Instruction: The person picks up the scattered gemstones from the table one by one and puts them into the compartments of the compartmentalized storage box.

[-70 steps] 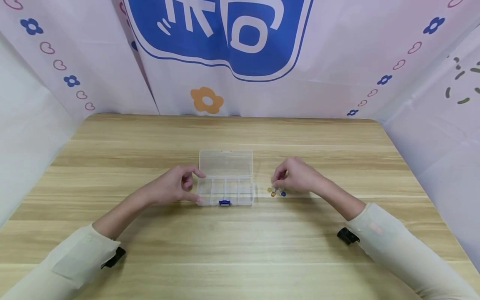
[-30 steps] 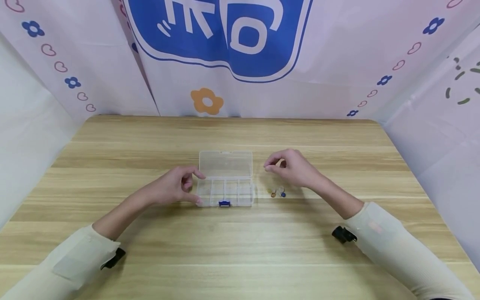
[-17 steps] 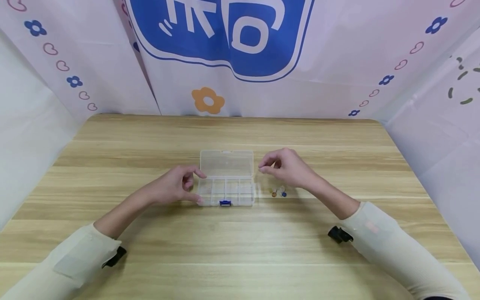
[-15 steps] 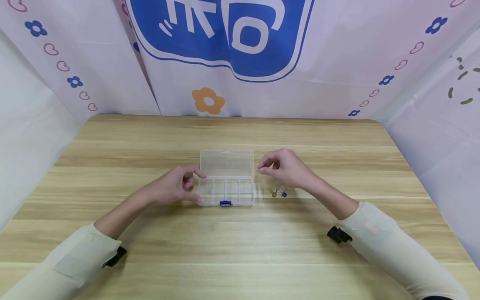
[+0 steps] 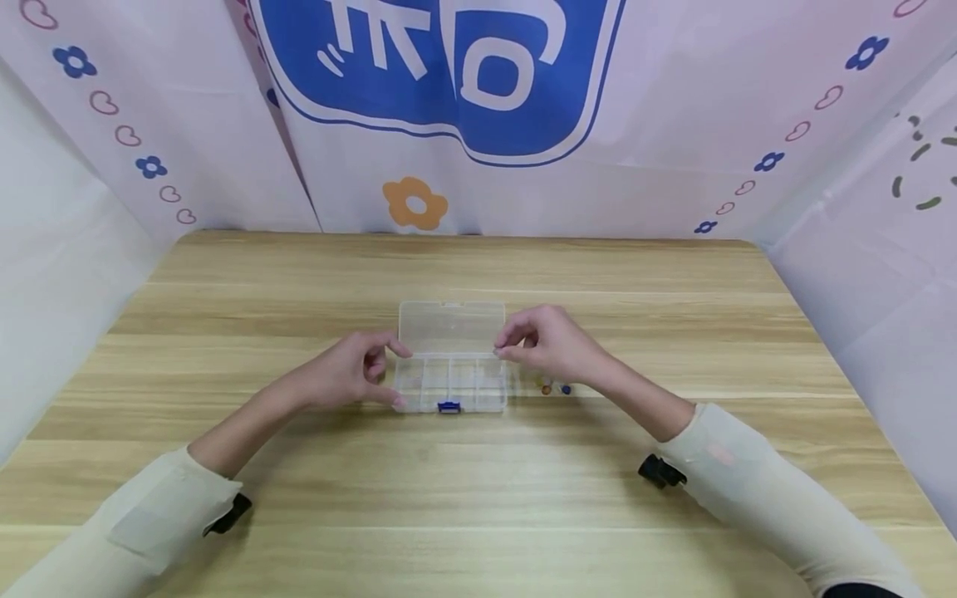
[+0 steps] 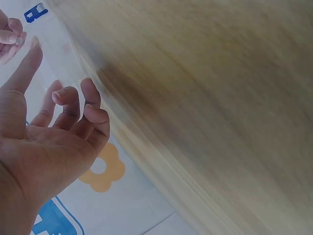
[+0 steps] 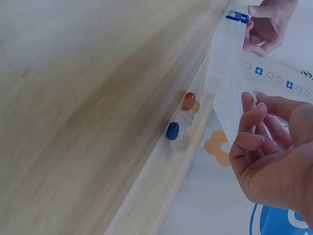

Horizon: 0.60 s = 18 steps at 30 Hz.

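A clear plastic compartment box (image 5: 463, 409) with a blue clasp (image 5: 449, 407) lies on the table, its lid (image 5: 449, 326) folded back. My left hand (image 5: 340, 371) holds the box's left end between thumb and index finger, the other fingers curled loosely. Above the back right corner of the compartments, my right hand (image 5: 549, 340) pinches a small clear bead (image 6: 19, 41) between thumb and fingertip. Right of the box sits a group of small beads: a blue bead (image 7: 172, 130), an orange bead (image 7: 189, 101), a yellow bead (image 7: 196, 106) and clear ones (image 7: 181, 141). My right hand partly covers them in the head view.
The wood-grain table (image 5: 449, 498) reaches back to a white cloth backdrop (image 5: 635, 191) with a blue sign and an orange flower. Small black devices (image 5: 661, 472) are worn at both wrists, below the pale sleeves (image 5: 777, 490).
My right hand has lifted from the beads and moved left with a pinched clear bead, now over the box's right end. The left hand keeps its place on the box.
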### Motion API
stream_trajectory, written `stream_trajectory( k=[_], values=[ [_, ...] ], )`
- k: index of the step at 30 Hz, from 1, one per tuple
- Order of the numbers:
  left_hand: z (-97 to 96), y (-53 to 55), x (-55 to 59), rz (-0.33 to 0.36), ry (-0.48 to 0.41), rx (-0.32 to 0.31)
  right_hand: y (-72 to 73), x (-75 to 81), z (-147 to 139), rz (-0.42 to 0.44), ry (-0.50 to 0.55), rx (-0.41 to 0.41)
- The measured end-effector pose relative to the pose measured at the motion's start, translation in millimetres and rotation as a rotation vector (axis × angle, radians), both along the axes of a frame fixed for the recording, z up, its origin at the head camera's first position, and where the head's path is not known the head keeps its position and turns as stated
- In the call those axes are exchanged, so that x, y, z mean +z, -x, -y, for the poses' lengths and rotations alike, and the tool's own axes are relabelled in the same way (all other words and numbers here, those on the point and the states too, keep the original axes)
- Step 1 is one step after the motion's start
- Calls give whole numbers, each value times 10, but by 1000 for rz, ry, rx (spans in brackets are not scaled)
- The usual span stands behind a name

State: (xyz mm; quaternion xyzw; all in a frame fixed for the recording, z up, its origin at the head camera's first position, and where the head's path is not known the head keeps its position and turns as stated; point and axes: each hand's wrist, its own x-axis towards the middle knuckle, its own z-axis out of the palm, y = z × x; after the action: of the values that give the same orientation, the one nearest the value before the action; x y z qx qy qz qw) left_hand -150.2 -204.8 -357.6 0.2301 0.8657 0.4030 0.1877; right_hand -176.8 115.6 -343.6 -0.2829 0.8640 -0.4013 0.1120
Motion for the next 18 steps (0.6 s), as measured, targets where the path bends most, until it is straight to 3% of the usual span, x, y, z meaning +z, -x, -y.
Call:
stream_trajectory(
  k=[18],
  values=[
    [-5, 1, 4, -8, -11, -9, -57, -17, 294, 51, 28, 89]
  ],
)
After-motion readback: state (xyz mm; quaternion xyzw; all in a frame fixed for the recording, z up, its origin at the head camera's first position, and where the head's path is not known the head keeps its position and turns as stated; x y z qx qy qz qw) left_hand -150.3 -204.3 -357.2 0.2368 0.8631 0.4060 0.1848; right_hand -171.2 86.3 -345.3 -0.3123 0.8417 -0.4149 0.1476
